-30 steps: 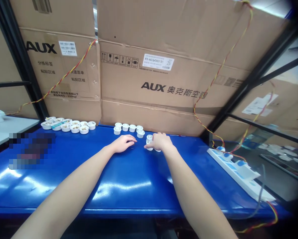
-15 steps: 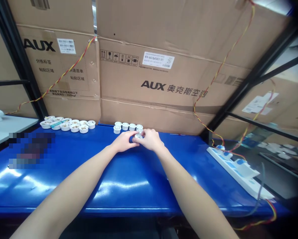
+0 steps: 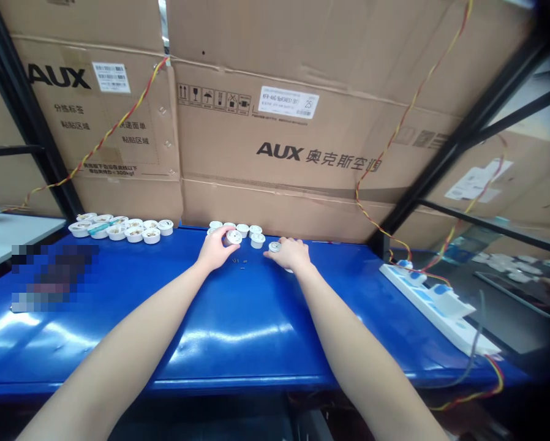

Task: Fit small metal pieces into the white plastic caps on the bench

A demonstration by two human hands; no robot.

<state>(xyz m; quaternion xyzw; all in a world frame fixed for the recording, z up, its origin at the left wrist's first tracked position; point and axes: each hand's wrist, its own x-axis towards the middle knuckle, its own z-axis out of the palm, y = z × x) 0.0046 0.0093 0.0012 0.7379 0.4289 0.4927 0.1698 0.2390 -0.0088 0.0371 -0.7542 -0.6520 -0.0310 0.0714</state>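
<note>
My left hand (image 3: 215, 250) is closed around a small round white cup (image 3: 233, 237), held with its top towards me, in front of a cluster of similar cups. To the right, my right hand (image 3: 293, 253) has its fingers curled round another white cup (image 3: 275, 247). Between the hands a single white cup (image 3: 257, 240) stands upright on the blue table. Several tiny dark pieces, like small screws (image 3: 238, 261), lie just in front of it. Part of a white object (image 3: 288, 270) shows beneath my right hand; its kind is hidden.
Behind stand white cups (image 3: 242, 229) along cardboard boxes (image 3: 220, 147). More open cups (image 3: 134, 234) with small contents are grouped at the back left. A white power strip (image 3: 435, 306) with plugs lies on the right of the blue table (image 3: 238, 349). Twisted wires (image 3: 362, 184) hang there.
My hands were together at one cup and have moved apart. My left hand now holds a cup, and my right has shifted right with another. Tiny screw-like pieces now show on the table.
</note>
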